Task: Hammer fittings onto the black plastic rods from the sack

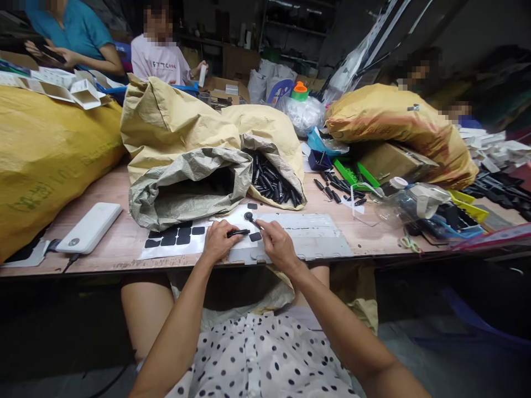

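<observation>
My left hand (219,241) is closed around a slim black pen-like part (238,233) whose tip points right. In my right hand (279,244) the fingers pinch a small black tool with a round head (248,216), and that head points up and left. Both hands are over a pale grey board (315,237) at the table's front edge. A white sheet with black rounded-square stickers (168,241) lies left of my left hand. One loose black square (255,236) sits between the hands. What the tool does at its round end is too small to make out.
Beyond the hands, a paper sack (276,141) holds many black parts, beside another open sack (186,182). A white power bank (89,228) lies left. A green tray (354,174), clear plastic jug (398,202) and scissors (410,244) are right. Other people sit across the table.
</observation>
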`<state>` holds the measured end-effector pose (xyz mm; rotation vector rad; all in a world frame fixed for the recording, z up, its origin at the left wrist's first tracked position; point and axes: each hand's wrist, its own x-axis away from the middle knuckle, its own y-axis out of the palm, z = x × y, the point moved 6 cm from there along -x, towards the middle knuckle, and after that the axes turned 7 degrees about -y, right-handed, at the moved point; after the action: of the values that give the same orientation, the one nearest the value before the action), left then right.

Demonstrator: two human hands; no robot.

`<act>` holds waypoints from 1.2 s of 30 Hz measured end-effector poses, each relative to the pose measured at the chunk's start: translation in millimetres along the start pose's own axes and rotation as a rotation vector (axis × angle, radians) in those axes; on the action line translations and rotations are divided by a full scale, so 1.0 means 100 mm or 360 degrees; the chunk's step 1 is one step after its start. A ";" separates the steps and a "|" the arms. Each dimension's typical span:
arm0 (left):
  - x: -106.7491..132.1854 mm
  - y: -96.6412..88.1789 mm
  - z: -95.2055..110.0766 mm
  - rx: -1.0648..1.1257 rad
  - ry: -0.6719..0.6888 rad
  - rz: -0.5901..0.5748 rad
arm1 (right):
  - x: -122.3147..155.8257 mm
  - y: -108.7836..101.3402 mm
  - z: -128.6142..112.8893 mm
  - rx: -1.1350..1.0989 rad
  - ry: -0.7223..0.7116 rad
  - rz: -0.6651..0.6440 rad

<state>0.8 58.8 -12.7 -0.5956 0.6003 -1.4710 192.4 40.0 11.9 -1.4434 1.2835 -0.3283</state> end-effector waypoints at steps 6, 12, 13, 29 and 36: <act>0.03 -0.09 -0.05 0.0479 -0.0127 0.0001 | -0.28 0.10 0.36 0.0300 0.0046 -0.0134; 0.09 -0.10 -0.06 0.0871 -0.0263 0.0012 | -0.27 0.25 0.41 0.0469 -0.0042 -0.0204; 0.09 -0.11 -0.05 0.0868 -0.0258 0.0011 | -0.27 0.26 0.40 0.0475 -0.0040 -0.0208; 0.16 -0.26 0.07 0.0605 0.0037 0.0073 | -0.31 0.23 0.33 0.0474 -0.0024 -0.0237; 1.02 0.36 0.11 0.0727 -0.0071 -0.0977 | -0.32 0.22 0.32 0.0469 0.0002 -0.0259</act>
<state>35.8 -42.4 -30.5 -0.4640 0.0194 -2.0827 193.6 87.8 -3.5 -1.2958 1.0695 -0.6016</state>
